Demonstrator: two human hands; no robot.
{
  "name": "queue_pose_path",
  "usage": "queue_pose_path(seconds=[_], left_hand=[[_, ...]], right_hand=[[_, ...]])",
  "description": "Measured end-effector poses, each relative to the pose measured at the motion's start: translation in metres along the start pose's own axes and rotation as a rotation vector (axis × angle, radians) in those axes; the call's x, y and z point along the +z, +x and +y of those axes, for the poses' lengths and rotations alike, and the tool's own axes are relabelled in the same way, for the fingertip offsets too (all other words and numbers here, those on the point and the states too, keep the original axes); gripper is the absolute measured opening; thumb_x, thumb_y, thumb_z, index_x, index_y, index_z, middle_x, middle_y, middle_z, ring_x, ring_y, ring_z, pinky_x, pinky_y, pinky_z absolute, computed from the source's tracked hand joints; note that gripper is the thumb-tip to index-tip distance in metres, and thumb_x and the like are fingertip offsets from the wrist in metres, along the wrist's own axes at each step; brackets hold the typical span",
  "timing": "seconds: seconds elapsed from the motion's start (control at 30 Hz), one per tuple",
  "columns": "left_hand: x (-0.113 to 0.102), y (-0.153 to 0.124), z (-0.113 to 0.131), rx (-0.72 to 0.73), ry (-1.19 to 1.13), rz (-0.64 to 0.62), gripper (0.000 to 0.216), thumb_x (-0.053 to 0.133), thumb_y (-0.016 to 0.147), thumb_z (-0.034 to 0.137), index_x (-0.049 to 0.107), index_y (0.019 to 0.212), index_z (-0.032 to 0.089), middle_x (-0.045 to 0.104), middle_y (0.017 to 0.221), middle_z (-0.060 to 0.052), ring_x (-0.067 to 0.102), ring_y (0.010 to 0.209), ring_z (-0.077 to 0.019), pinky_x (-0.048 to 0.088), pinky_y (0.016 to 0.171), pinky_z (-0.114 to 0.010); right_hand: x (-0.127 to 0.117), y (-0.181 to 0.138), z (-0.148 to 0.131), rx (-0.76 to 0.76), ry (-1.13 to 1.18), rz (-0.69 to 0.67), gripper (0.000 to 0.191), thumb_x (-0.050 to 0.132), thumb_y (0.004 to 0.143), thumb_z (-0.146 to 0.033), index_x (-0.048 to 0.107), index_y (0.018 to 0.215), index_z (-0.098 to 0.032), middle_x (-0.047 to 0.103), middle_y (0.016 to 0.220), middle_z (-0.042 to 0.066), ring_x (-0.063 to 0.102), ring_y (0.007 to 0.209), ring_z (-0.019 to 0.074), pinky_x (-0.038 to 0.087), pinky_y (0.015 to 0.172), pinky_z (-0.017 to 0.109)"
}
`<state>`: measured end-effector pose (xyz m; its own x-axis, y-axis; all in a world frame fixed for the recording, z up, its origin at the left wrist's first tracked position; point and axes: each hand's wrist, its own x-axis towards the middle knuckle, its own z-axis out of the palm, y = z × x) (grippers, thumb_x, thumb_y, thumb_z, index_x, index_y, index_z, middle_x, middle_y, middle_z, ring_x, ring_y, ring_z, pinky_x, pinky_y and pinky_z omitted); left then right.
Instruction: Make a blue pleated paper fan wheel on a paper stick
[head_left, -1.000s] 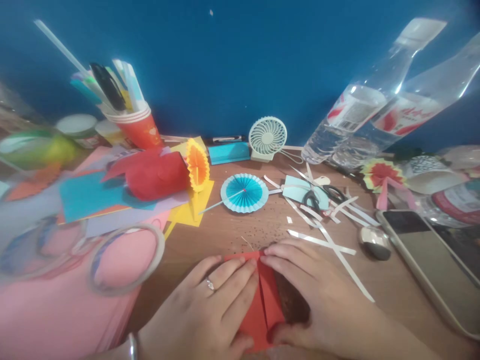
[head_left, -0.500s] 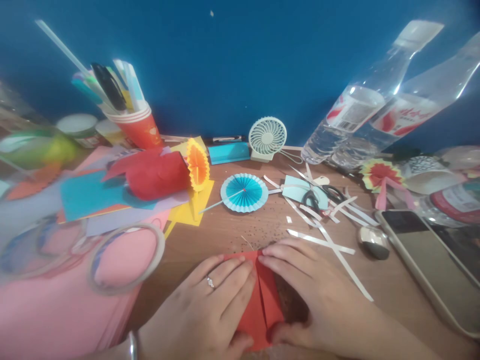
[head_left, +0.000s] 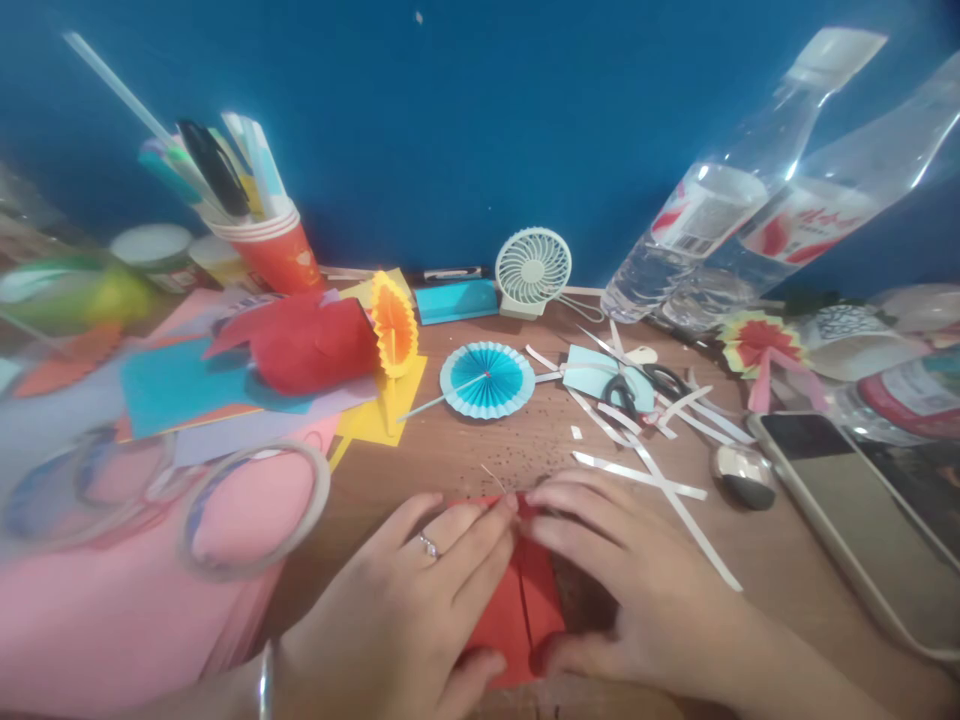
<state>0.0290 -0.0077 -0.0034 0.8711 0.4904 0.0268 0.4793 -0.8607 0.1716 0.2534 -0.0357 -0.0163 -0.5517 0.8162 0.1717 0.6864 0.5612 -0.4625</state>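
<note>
A sheet of red paper (head_left: 501,640), creased lengthwise with a dark slit down its middle, lies on the wooden table between my hands. My left hand (head_left: 435,590), with a ring, holds its left side. The fingers stretch over the top and the thumb sits near the bottom edge. With fingers bent, my right hand (head_left: 630,570) grips the right side, fingertips at the far edge and thumb at the near one. The fingertips of both hands almost meet at the top of the middle slit. Part of the paper is hidden under my fingers.
Beyond the paper lies a blue pleated rosette (head_left: 499,380) on a stick. White paper strips (head_left: 637,480) and scissors (head_left: 622,395) are to its right, near a phone (head_left: 855,530). Pink paper (head_left: 112,640) with tape rolls (head_left: 319,480) lies left. Water bottles (head_left: 712,215) and a pen cup (head_left: 277,250) stand behind.
My left fingers have shifted right and closer together, their tips now at the top of the middle slit. My right fingertips have bent slightly. The red paper stays nearly in place.
</note>
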Motion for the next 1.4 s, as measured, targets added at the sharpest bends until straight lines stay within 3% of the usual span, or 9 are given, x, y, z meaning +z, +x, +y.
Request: queue_pose_path(seconds=[0.1, 0.17, 0.93, 1.4], left_hand=[[0.0, 0.001, -0.001, 0.012, -0.028, -0.018, 0.051, 0.043, 0.082, 0.036, 0.039, 0.129, 0.017, 0.041, 0.136, -0.003, 0.042, 0.114, -0.0212, 0.028, 0.097, -0.037], [0.001, 0.001, -0.001, 0.021, -0.041, -0.028, 0.052, 0.043, 0.082, 0.034, 0.038, 0.13, 0.017, 0.039, 0.137, -0.003, 0.041, 0.115, -0.0214, 0.028, 0.097, -0.037], [-0.005, 0.0, -0.002, 0.021, -0.03, -0.055, 0.054, 0.044, 0.083, 0.032, 0.032, 0.134, 0.019, 0.029, 0.143, -0.001, 0.038, 0.119, -0.0214, 0.031, 0.095, -0.036], [-0.004, -0.001, -0.003, 0.04, -0.013, -0.03, 0.055, 0.045, 0.082, 0.035, 0.034, 0.133, 0.018, 0.035, 0.14, -0.003, 0.041, 0.116, -0.0216, 0.031, 0.095, -0.035]], right_hand=[[-0.001, 0.001, 0.003, -0.09, 0.051, -0.032, 0.026, 0.063, 0.074, -0.037, 0.064, 0.093, -0.02, 0.061, 0.101, 0.006, 0.048, 0.105, 0.0226, 0.042, 0.09, 0.036], [0.0, 0.001, 0.005, -0.112, 0.078, -0.052, 0.019, 0.062, 0.076, -0.029, 0.065, 0.094, -0.021, 0.062, 0.096, 0.004, 0.049, 0.103, 0.0209, 0.042, 0.089, 0.035], [-0.002, 0.006, -0.007, -0.019, 0.123, -0.033, 0.016, 0.06, 0.076, -0.032, 0.067, 0.085, -0.02, 0.062, 0.088, 0.005, 0.05, 0.096, 0.0221, 0.044, 0.082, 0.036], [0.002, 0.005, -0.01, 0.078, 0.149, -0.047, 0.023, 0.065, 0.071, -0.039, 0.065, 0.083, -0.02, 0.061, 0.093, 0.004, 0.047, 0.099, 0.0208, 0.042, 0.085, 0.035]])
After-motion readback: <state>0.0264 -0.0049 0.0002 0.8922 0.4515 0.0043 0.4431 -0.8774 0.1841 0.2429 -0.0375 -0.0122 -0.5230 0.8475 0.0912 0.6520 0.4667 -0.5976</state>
